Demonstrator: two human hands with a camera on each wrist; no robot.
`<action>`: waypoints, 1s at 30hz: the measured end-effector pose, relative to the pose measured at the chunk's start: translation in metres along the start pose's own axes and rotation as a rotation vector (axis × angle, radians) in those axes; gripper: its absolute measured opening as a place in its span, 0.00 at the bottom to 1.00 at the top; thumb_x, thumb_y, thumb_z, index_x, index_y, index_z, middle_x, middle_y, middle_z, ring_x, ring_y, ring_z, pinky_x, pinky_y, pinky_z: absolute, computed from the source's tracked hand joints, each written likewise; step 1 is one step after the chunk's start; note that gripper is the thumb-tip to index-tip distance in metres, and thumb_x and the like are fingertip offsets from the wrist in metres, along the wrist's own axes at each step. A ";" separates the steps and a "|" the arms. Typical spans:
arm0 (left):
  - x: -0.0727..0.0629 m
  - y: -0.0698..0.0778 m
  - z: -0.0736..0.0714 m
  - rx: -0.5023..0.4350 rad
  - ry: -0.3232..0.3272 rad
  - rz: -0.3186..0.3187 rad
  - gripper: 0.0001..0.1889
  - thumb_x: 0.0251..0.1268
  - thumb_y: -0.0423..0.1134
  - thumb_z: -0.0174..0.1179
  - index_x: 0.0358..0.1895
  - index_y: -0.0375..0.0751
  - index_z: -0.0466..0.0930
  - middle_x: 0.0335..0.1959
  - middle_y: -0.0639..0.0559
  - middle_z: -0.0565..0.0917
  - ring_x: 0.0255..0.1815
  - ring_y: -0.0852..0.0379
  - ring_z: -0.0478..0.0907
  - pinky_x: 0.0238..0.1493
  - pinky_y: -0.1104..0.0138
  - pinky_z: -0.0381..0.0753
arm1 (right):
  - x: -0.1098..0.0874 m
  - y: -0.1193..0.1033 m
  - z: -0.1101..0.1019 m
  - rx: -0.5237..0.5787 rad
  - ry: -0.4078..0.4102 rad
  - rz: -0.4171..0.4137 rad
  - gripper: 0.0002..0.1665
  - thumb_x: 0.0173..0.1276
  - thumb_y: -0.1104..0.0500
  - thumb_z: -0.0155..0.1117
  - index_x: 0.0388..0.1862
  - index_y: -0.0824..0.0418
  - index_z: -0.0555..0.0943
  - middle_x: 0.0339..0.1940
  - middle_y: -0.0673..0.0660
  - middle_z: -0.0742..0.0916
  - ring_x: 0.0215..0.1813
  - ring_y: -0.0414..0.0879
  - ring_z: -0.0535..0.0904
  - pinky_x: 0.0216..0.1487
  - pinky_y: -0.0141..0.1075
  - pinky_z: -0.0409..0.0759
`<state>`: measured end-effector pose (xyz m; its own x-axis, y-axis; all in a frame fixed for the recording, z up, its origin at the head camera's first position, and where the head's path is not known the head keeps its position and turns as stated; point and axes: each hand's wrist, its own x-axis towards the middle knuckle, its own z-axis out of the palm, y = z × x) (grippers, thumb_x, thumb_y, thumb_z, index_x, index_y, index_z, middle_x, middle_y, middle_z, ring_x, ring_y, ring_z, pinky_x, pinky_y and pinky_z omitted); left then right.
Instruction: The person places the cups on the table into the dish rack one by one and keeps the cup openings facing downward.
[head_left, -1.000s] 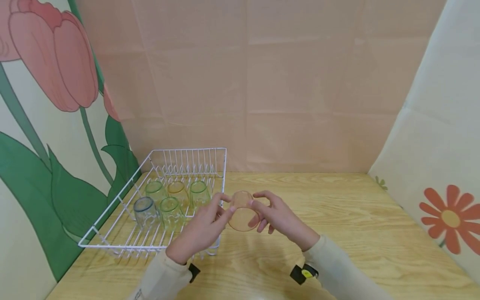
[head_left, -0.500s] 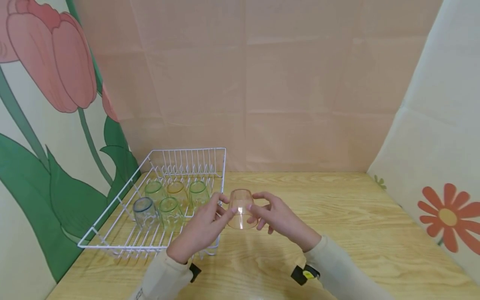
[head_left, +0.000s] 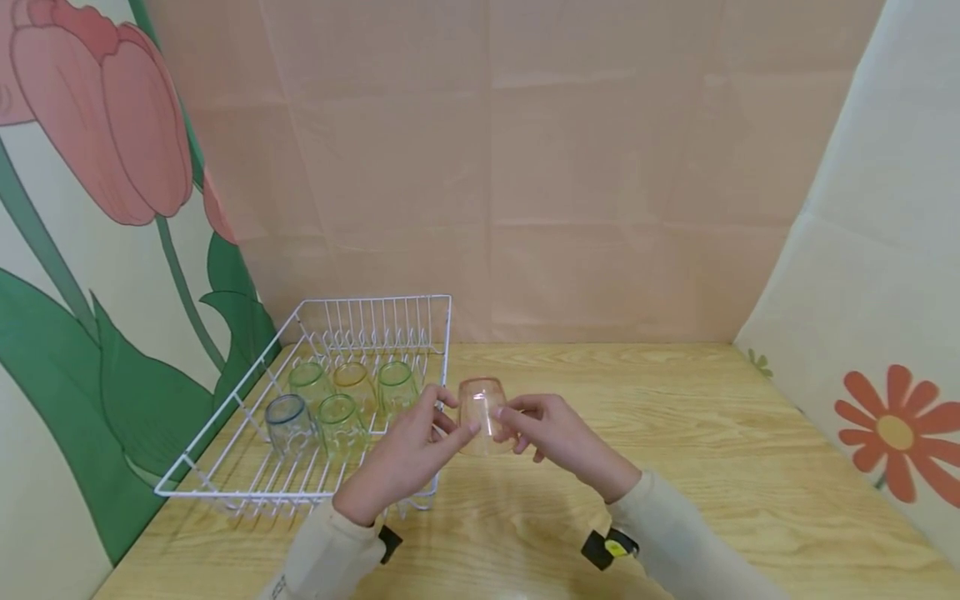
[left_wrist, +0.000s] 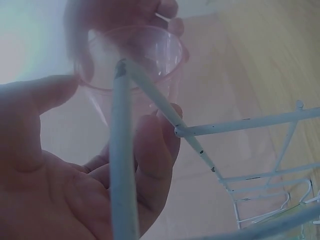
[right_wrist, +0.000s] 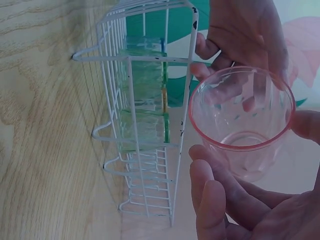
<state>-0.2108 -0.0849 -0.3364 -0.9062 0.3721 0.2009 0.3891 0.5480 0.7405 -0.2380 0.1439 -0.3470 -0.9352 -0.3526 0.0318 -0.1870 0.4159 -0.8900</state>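
Observation:
A clear pink-tinted drinking glass is held in front of the person, between both hands. My left hand has its thumb and fingers at the glass's left side. From the right, my right hand pinches it between thumb and fingers. In the right wrist view the glass turns its open pink rim toward the camera, and its inside shows nothing in it. The left wrist view has the left thumb right at the rim and the fingers below the wall, partly hidden behind white rack wires.
Close by the left hand stands a white wire dish rack on the wood-grain table. It holds several tinted glasses, among them a blue glass, an amber glass and a green glass. A pink cloth hangs behind.
The pink glass has turned between the hands: its wide opening showed toward the head camera before, and now its side wall shows more. The right fingers have drawn in closer.

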 end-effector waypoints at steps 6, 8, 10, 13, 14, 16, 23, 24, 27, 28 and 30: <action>0.000 0.001 -0.001 0.006 -0.005 -0.009 0.28 0.73 0.59 0.54 0.62 0.41 0.65 0.42 0.45 0.85 0.34 0.59 0.81 0.36 0.61 0.81 | -0.001 0.000 -0.001 -0.009 0.002 0.010 0.30 0.73 0.44 0.60 0.60 0.66 0.79 0.39 0.57 0.89 0.34 0.48 0.81 0.30 0.42 0.80; 0.001 0.001 -0.001 0.002 -0.005 -0.010 0.28 0.74 0.58 0.54 0.62 0.40 0.65 0.43 0.45 0.85 0.34 0.59 0.82 0.36 0.61 0.81 | -0.001 0.000 -0.001 -0.008 0.003 0.017 0.29 0.72 0.44 0.61 0.60 0.65 0.79 0.38 0.58 0.89 0.34 0.48 0.81 0.30 0.42 0.80; 0.002 0.001 -0.001 -0.010 -0.003 -0.015 0.27 0.75 0.57 0.53 0.63 0.39 0.65 0.43 0.44 0.85 0.34 0.58 0.82 0.36 0.61 0.82 | -0.001 0.000 -0.001 -0.009 -0.001 0.018 0.29 0.72 0.44 0.61 0.60 0.65 0.79 0.38 0.58 0.89 0.35 0.49 0.81 0.31 0.42 0.80; 0.003 0.001 -0.001 -0.025 0.000 -0.024 0.27 0.75 0.57 0.53 0.62 0.39 0.65 0.43 0.45 0.86 0.35 0.56 0.83 0.36 0.61 0.82 | -0.002 -0.002 -0.002 -0.005 -0.014 0.006 0.29 0.72 0.46 0.61 0.61 0.66 0.78 0.40 0.60 0.89 0.37 0.49 0.82 0.32 0.42 0.80; 0.003 0.000 -0.001 -0.028 0.002 -0.027 0.27 0.75 0.57 0.53 0.62 0.39 0.66 0.43 0.45 0.86 0.36 0.55 0.83 0.36 0.61 0.82 | -0.003 -0.002 -0.002 -0.004 -0.018 0.001 0.29 0.73 0.46 0.61 0.61 0.67 0.77 0.41 0.60 0.89 0.38 0.50 0.82 0.32 0.42 0.80; 0.004 0.000 0.000 -0.027 0.004 -0.033 0.27 0.76 0.57 0.52 0.63 0.39 0.66 0.43 0.45 0.86 0.37 0.54 0.84 0.37 0.61 0.82 | -0.003 -0.003 -0.002 -0.001 -0.025 -0.009 0.28 0.73 0.47 0.62 0.61 0.67 0.76 0.42 0.61 0.89 0.38 0.50 0.82 0.33 0.42 0.80; 0.004 0.001 0.000 -0.014 0.012 -0.042 0.31 0.75 0.59 0.52 0.66 0.38 0.67 0.43 0.47 0.85 0.37 0.57 0.81 0.35 0.62 0.81 | -0.003 -0.002 -0.001 0.002 -0.031 -0.007 0.31 0.71 0.45 0.65 0.63 0.65 0.75 0.45 0.57 0.88 0.42 0.50 0.83 0.36 0.41 0.81; 0.004 0.001 0.000 -0.014 0.011 -0.042 0.31 0.75 0.60 0.52 0.67 0.37 0.67 0.43 0.46 0.85 0.37 0.58 0.81 0.35 0.62 0.80 | -0.003 -0.002 -0.001 0.000 -0.032 -0.006 0.31 0.71 0.45 0.65 0.63 0.64 0.75 0.46 0.57 0.88 0.42 0.50 0.83 0.37 0.41 0.81; 0.004 0.001 0.000 -0.006 0.006 -0.043 0.34 0.75 0.61 0.51 0.68 0.35 0.67 0.42 0.46 0.84 0.35 0.58 0.79 0.33 0.63 0.80 | -0.002 -0.001 -0.001 -0.003 -0.039 -0.010 0.32 0.70 0.44 0.66 0.63 0.62 0.76 0.47 0.58 0.88 0.43 0.50 0.84 0.40 0.42 0.82; 0.004 0.001 0.000 -0.003 0.004 -0.043 0.35 0.75 0.61 0.51 0.68 0.34 0.67 0.41 0.47 0.83 0.34 0.58 0.79 0.33 0.62 0.79 | -0.002 0.000 -0.001 -0.006 -0.041 -0.012 0.32 0.69 0.43 0.66 0.63 0.62 0.76 0.46 0.58 0.88 0.43 0.49 0.83 0.41 0.43 0.82; 0.004 0.001 0.000 -0.003 -0.003 -0.048 0.35 0.74 0.62 0.50 0.68 0.33 0.68 0.40 0.48 0.83 0.32 0.58 0.78 0.32 0.62 0.78 | -0.002 0.000 -0.001 -0.006 -0.045 -0.018 0.32 0.69 0.43 0.67 0.64 0.61 0.76 0.46 0.58 0.87 0.44 0.48 0.83 0.43 0.44 0.83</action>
<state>-0.2140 -0.0827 -0.3345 -0.9233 0.3477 0.1633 0.3449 0.5629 0.7511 -0.2361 0.1459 -0.3468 -0.9172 -0.3976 0.0268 -0.2054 0.4140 -0.8868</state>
